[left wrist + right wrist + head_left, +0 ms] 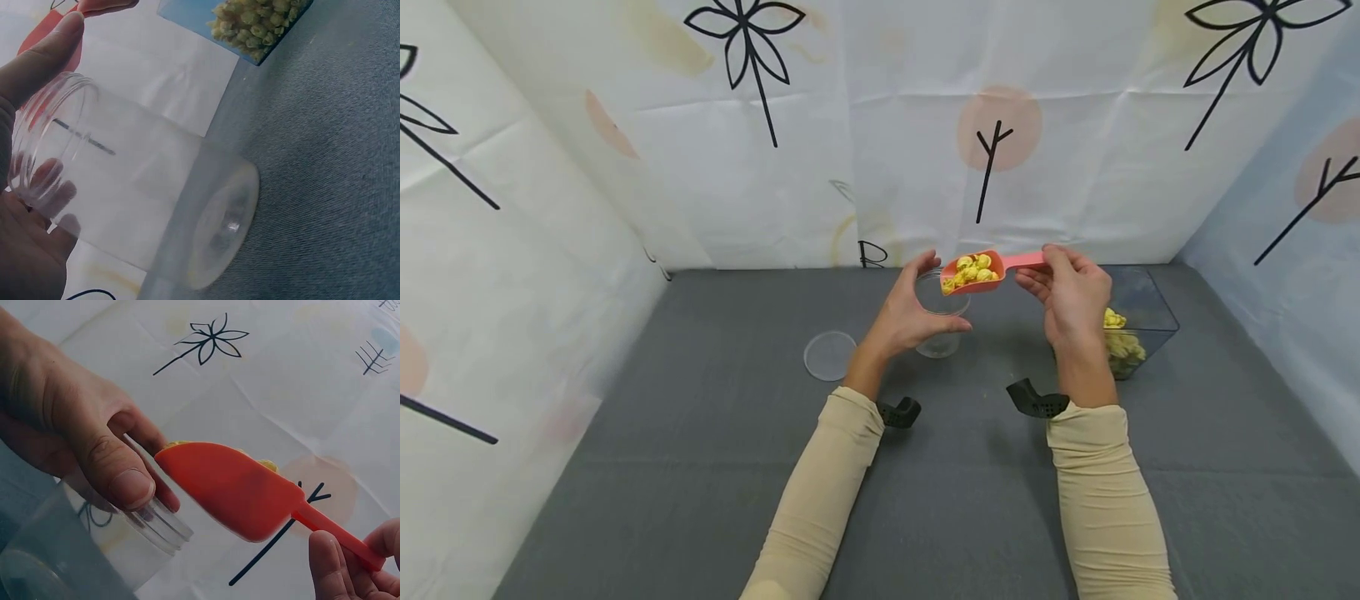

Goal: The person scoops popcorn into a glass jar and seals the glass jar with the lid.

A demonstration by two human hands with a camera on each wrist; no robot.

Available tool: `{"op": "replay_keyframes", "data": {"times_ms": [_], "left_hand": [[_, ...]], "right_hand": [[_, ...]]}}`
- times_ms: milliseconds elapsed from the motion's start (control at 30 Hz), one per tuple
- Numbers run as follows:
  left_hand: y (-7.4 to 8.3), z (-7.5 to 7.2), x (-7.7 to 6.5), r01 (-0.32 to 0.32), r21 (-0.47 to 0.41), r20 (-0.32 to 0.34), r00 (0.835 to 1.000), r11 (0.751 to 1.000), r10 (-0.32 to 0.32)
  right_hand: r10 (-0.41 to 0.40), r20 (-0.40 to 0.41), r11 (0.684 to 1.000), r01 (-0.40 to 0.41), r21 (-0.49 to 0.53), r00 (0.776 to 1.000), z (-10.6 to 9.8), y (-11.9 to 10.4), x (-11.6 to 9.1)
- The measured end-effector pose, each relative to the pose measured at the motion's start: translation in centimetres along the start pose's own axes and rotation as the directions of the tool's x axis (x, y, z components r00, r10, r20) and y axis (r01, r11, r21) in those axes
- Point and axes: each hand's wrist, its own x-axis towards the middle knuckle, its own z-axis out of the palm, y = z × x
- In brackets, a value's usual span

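Note:
My left hand (901, 315) grips a clear plastic jar (137, 172) near its threaded mouth, thumb on one side and fingers round the other. The jar looks empty in the left wrist view, its base at the grey cloth; I cannot tell whether it touches. My right hand (1078, 293) pinches the handle of a red scoop (228, 490). Yellow popcorn (973, 270) fills the scoop's bowl. The scoop lies about level, its front edge over the jar's mouth and close to the left fingers.
A clear round lid (829, 356) lies on the grey tabletop (730, 417), left of the jar. Behind the right hand stands a transparent square bin (1152, 304) holding more popcorn (255, 25). White patterned cloth walls (895, 125) enclose the back and sides.

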Motion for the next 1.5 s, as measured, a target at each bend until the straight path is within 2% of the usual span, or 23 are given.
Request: {"op": "replay_keyframes", "data": {"times_ms": [133,367,800,1233,1333,1500], "left_hand": [[-0.2,0.2,-0.1,-0.004,-0.027,0.003,1.0,1.0,0.004],[-0.9,0.5,0.0,0.053,-0.058,0.005,0.999,0.997,-0.053],[-1.2,0.9,0.5,0.044,-0.089,0.021,0.999,0.995,-0.042],[-1.4,0.7,0.3,0.041,-0.091,0.01,0.999,0.995,-0.04],[-1.5,0.7,0.4,0.034,-0.095,0.013,0.999,0.995,-0.033],[-1.4,0.7,0.4,0.024,-0.097,0.01,1.0,0.995,-0.023]], "right_hand": [[0.014,0.006,1.0,-0.014,-0.009,1.0,-0.1,0.2,0.0],[0.011,0.003,0.999,-0.011,-0.045,1.0,0.0,0.3,-0.1],[-0.048,-0.006,0.993,0.047,-0.107,0.999,0.2,-0.2,-0.4],[-0.172,0.02,0.968,0.173,-0.181,0.985,0.8,-0.2,-0.7],[-0.225,0.041,0.952,0.228,-0.203,0.974,0.9,-0.3,-0.9],[-0.325,0.107,0.91,0.341,-0.235,0.94,1.3,-0.8,-1.5]]}}
